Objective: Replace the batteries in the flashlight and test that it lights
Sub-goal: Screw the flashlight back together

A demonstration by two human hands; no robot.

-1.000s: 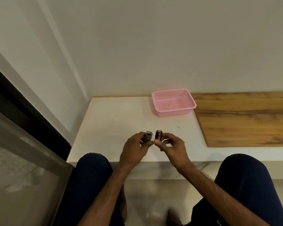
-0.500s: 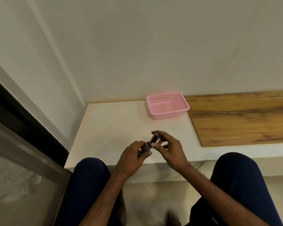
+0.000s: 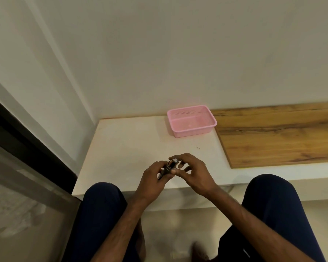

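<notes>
One camera only, so no two views are overlapping. It is sitting on the person's head, looking forward and down with a wide angle that is bending the wall lines. It is facing a white counter [image 3: 133, 148] set into a wall corner, taking in both knees at the bottom edge. The hands are meeting close below the lens near frame centre, the left hand [image 3: 151, 181] at 7 o'clock of the right hand [image 3: 194, 172]. A pink basket [image 3: 191, 121] is lying farther off at 12 o'clock.
</notes>
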